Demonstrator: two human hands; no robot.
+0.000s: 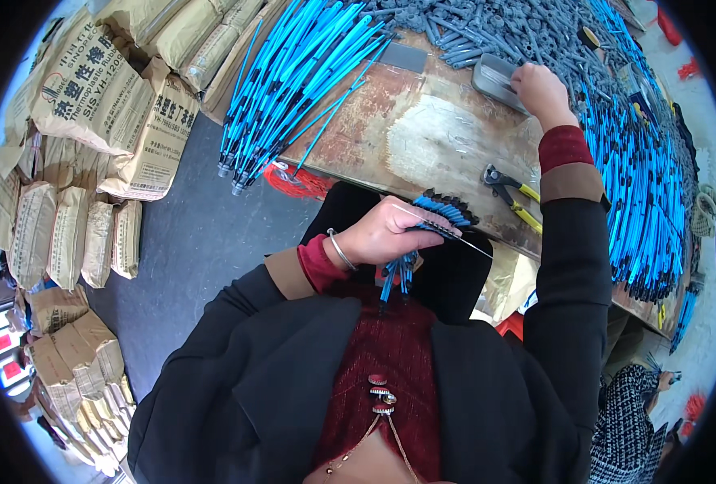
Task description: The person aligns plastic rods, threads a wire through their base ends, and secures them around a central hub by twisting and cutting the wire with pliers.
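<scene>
My left hand (pixel 394 231) is closed around a bundle of short blue rods with black tips (pixel 445 211) above my lap. The rods stick out on both sides of the fist. A thin, straight wire (pixel 477 244) crosses the bundle and pokes out past the fingers. My right hand (pixel 540 90) reaches over the table to a small grey rectangular tin (pixel 495 81) holding thin, pale wire-like pieces. Its fingertips are bent together inside the tin's right side; what they pinch, if anything, is too small to make out.
Yellow-handled pincers (pixel 513 196) lie on the worn wooden table (pixel 350 137). Long blue rods (pixel 293 89) are heaped at the far left, more (pixel 644 210) at right. Grey plastic parts (pixel 495 28) pile up at the back. Paper sacks (pixel 92 89) stand on the left.
</scene>
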